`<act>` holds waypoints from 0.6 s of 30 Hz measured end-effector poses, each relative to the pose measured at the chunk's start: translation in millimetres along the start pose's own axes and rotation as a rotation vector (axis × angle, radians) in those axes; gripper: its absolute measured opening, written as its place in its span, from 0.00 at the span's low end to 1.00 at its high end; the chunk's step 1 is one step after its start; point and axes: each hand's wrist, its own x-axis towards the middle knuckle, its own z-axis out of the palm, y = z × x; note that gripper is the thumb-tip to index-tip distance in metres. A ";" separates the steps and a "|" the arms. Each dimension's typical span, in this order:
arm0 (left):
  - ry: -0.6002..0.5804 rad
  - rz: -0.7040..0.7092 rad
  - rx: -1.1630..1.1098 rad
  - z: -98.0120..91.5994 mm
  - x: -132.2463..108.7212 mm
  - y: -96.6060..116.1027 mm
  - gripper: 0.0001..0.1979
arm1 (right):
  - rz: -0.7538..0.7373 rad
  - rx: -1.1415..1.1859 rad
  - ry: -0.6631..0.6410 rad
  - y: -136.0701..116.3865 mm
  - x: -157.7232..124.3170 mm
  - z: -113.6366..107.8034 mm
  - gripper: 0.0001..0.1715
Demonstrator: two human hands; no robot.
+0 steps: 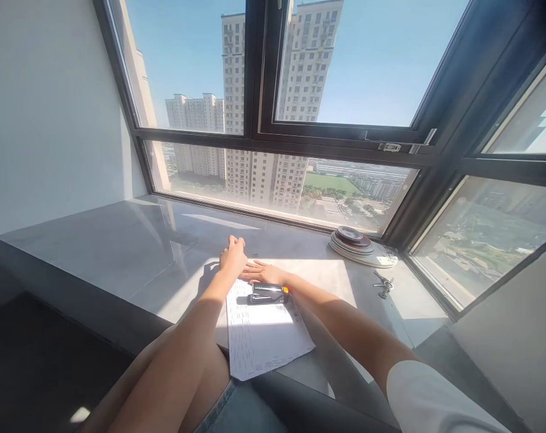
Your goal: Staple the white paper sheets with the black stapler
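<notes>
A printed sheet of paper point(273, 337), perhaps a stack, lies on the window sill with its near end reaching over the front edge. Across its upper part rests a black stapler point(268, 293) with an orange end toward the right. My left hand point(233, 255) is closed like a fist at the paper's far left corner; whatever its fingers hold is hidden. Beside it, my right hand point(266, 273) lies flat, fingers stretched out to the left, over the paper's far edge just beyond the stapler.
Stacked plate-like discs point(354, 243) stand at the right, by the window frame. Nearer me lies a small metal object point(383, 284). The grey sill point(110, 240) runs left to the wall, and a large dark-framed window rises behind it. Bright sun and shadow cross the surface.
</notes>
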 end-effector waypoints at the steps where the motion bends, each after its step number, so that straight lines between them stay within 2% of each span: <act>1: -0.001 0.004 -0.002 -0.6 -0.2 0.6 0.21 | -0.033 0.042 -0.021 -1.8 -4.0 -1.1 0.33; 7: -0.016 -0.003 -0.006 -0.5 -0.4 -1.8 0.21 | -0.036 0.091 -0.029 3.9 -36.8 -2.8 0.34; 14: -0.068 0.039 0.009 7.8 -2.4 0.3 0.21 | 0.103 0.115 0.006 23.8 -104.1 -9.9 0.35; 18: -0.112 0.081 0.014 13.0 -2.9 4.4 0.21 | 0.185 0.099 0.070 24.1 -124.3 -9.5 0.32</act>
